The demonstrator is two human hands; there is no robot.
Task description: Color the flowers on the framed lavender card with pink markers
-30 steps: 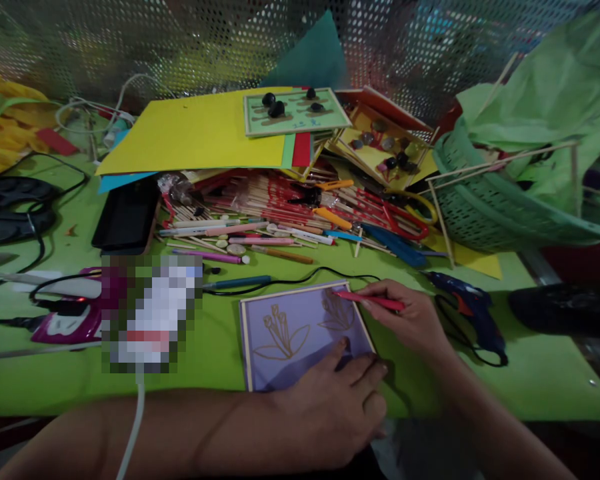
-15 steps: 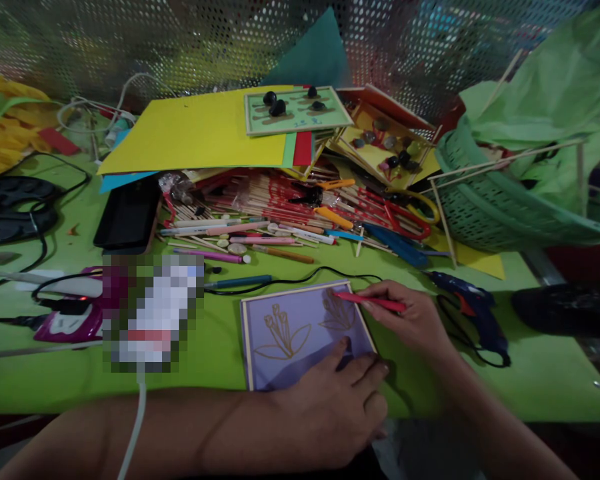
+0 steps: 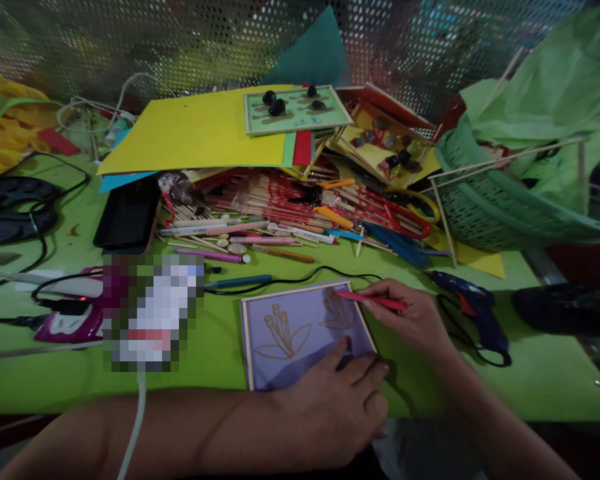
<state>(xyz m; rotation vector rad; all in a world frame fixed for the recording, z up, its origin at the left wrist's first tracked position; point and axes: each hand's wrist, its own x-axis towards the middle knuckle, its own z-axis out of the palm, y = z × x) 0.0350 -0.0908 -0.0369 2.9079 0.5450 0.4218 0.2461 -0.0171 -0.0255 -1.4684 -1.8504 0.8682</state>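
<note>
A purple card point(image 3: 290, 333) with gold flower outlines and a thin wooden border lies on the green table near the front edge. My right hand point(image 3: 414, 319) pinches a red pen point(image 3: 373, 299), whose tip rests on the flower at the card's upper right. My left hand point(image 3: 333, 407) lies on the card's lower right corner, fingers spread and pressing it down, my forearm stretched along the table's front edge.
A blue glue gun point(image 3: 473, 310) with a black cord lies right of my right hand. Behind the card lie several pens, sticks point(image 3: 260, 200) and scissors point(image 3: 405, 217). A green basket point(image 3: 500, 207) stands at right, yellow paper point(image 3: 195, 133) at back, a black phone point(image 3: 127, 213) at left.
</note>
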